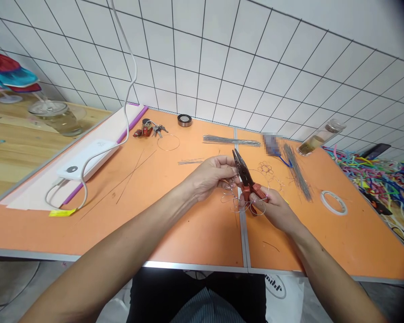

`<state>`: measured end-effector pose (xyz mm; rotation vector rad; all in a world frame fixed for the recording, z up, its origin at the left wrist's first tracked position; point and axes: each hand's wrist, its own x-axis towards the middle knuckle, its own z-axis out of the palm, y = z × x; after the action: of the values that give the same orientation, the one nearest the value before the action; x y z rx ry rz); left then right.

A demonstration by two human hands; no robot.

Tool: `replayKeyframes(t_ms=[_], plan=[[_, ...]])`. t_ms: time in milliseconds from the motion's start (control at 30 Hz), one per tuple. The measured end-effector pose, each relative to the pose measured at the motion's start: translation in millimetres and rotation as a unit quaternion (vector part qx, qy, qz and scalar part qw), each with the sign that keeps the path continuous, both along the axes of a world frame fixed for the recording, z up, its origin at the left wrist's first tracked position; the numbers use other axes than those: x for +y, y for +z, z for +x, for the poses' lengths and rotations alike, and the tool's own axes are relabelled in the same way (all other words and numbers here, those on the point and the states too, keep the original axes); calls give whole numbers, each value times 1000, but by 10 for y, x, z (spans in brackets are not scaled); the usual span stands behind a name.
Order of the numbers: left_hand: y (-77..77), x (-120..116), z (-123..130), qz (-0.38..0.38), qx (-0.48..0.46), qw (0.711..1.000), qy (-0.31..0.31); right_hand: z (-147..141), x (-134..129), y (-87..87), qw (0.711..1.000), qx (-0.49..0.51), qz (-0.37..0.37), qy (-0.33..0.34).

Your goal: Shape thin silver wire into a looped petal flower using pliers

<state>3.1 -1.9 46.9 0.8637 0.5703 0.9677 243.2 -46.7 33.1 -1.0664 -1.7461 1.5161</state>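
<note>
My left hand (pixel 218 174) pinches a thin looped wire piece (pixel 231 197) above the middle of the orange table. Beside it, my right hand (pixel 272 204) grips the red handles of the pliers (pixel 245 175). The dark jaws point up and slightly left, close to my left fingertips; whether they touch the wire is too small to tell. Wire loops hang below my left fingers and around the handles. Just right of the pliers, a flower-shaped wire piece (pixel 265 168) lies on the table.
Wire bundles (pixel 231 140) (pixel 298 172) lie behind and right. Keys (pixel 151 128), a dark tape roll (pixel 184 120), and a white power bank (pixel 87 159) with its cable are left. A white ring (pixel 334 202), a glass bottle (pixel 321 137) and colourful strips (pixel 366 179) are right.
</note>
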Motion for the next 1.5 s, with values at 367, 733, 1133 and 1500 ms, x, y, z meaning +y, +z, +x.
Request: replayKeyframes(t_ms=[367,733,1133,1500], plan=[[-46,7,5,-21,3,1000,2,-13,5,-60,1000,21,10,2],[-65,5,20,-21,14,1000,7,49,21,-219,999,41,-8,6],[-152,37,28,-44,21,999,-10,-127,3,-289,999,17,-42,18],[-407,106,138,-266,-16,963,41,-388,79,-52,985,109,-98,-90]])
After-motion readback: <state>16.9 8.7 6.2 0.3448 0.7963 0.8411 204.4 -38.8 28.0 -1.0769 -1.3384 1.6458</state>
